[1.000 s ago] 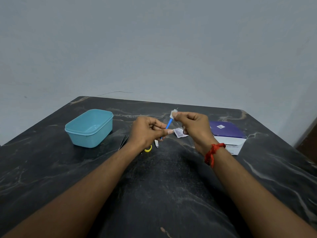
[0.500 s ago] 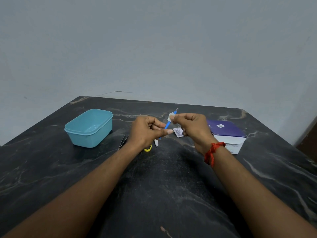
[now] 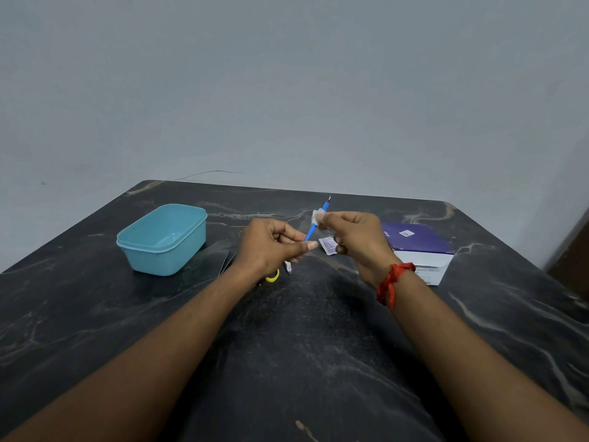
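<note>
Pad (image 3: 316, 216), perhaps gauze, wraps blue tool (image 3: 310, 231).

At our fingers (image 3: 304, 247), a blue plastic tool (image 3: 310, 230) and white pad (image 3: 316, 216); left, a turquoise plastic tub (image 3: 165, 260); right, a purple-and-white cardboard box (image 3: 417, 242); beneath, black pale-veined desk (image 3: 302, 346).

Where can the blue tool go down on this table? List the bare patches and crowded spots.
Bare: the near table between the forearms; the front left corner below the teal container; the far strip beyond the blue tool. Crowded: under the left hand, with tweezers and a yellow ring; the purple box takes the right.
</note>
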